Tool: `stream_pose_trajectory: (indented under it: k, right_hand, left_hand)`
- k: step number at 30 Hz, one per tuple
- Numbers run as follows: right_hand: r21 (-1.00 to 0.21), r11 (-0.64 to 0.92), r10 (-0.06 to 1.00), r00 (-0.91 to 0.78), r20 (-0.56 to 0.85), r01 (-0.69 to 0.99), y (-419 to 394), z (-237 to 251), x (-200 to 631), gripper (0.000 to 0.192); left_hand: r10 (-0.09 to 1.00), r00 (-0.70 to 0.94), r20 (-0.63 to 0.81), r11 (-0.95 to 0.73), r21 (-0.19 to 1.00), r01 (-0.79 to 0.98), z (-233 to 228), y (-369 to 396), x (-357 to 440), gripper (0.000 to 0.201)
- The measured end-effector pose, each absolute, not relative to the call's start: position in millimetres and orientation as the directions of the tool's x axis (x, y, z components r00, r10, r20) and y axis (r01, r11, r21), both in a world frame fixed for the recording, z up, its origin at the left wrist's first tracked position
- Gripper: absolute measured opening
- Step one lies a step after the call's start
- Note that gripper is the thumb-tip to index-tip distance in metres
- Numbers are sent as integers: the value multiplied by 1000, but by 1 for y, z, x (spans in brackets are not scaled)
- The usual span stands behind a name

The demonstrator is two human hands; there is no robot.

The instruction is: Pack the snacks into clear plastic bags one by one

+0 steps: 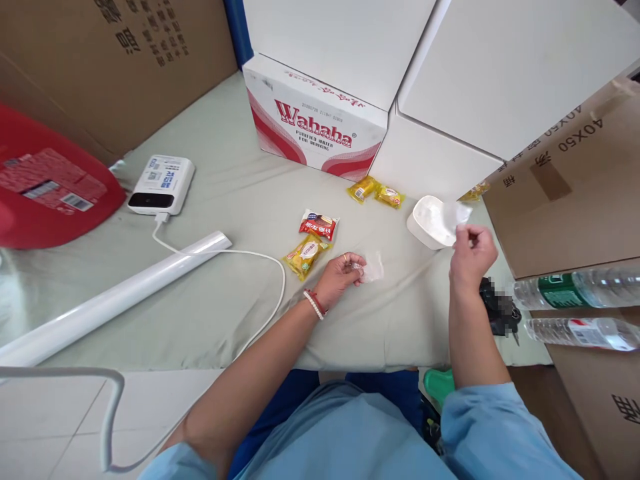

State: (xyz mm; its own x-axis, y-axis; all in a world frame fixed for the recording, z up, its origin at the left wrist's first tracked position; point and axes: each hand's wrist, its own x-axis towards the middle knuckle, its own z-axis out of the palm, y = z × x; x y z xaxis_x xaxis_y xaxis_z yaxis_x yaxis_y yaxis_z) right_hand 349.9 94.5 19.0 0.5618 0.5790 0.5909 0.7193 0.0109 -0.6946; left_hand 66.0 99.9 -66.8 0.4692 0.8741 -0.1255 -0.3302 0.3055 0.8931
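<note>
My left hand (343,277) is above the cloth, its fingers pinched on a small clear plastic bag (374,267). Just left of it lie a red snack packet (320,225) and a yellow snack packet (306,256), touching each other. Over to the right, my right hand (474,255) pinches a thin whitish plastic piece (459,213), which overlaps the right side of a white tub (421,230) in view. Something white shows inside the tub, but I cannot make out what. Two more yellow packets (390,195) lie behind, near the water carton.
A Wahaba-style white and red water carton (315,127) and white boxes (450,73) stand at the back. Left are a white charging device (161,183), its cable, a white tube (125,293) and a red container (55,180). Plastic bottles (580,290) lie right, near a black object (497,307).
</note>
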Motion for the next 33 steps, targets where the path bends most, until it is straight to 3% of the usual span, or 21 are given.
stream_pose_trajectory:
  k: [1,2,5,7,9,11,13,16,19,22,25,28,31,33]
  right_hand:
    - [-602,-60,529,537,657,796,109,23,361,27]
    - [-525,-147,547,511,663,839,123,25,371,26]
    - [-374,-318,773,467,430,871,151,23,380,25]
    - [-347,-311,830,431,354,885,151,18,368,27]
    - [-410,-199,809,385,444,890,138,12,345,35]
    - [-561,-23,821,336,461,827,118,3,315,41]
    - [-773,47,935,245,257,632,100,-8,285,49]
    - [-953,-117,987,142,-80,279,87,-29,256,50]
    - [-985,-169,967,198,-162,20,86,-46,250,41]
    - [-990,-109,954,271,-130,-92,87,-50,252,41]
    - [-995,-23,921,385,-59,-97,87,-46,253,41]
    - [-997,37,893,449,5,-61,85,-45,252,39]
    - [-999,40,904,427,30,-14,81,-51,252,35]
    - [-997,-1,939,343,24,71,77,-52,252,31]
  left_hand:
    - [877,467,-111,292,895,-337,-67,99,67,32]
    - [883,459,-95,276,897,-345,-66,99,67,38]
    - [931,363,-43,175,924,-339,-67,96,68,51]
    - [966,257,12,58,963,-262,-68,95,67,54]
    - [979,184,86,-59,987,-149,-70,93,67,53]
    - [976,166,144,-133,988,-75,-71,92,67,51]
    - [971,176,163,-151,985,-77,-71,92,67,49]
    - [982,162,96,-63,978,-197,-69,96,66,46]
    - [993,98,-58,91,927,-365,-65,103,63,45]
    - [984,73,-164,178,840,-512,-60,107,59,53]
    - [959,153,-240,285,781,-556,-53,105,55,59]
    - [910,286,-301,407,785,-467,-48,101,54,53]
    - [881,377,-286,426,826,-368,-48,101,56,48]
    - [896,354,-268,388,859,-333,-50,101,58,44]
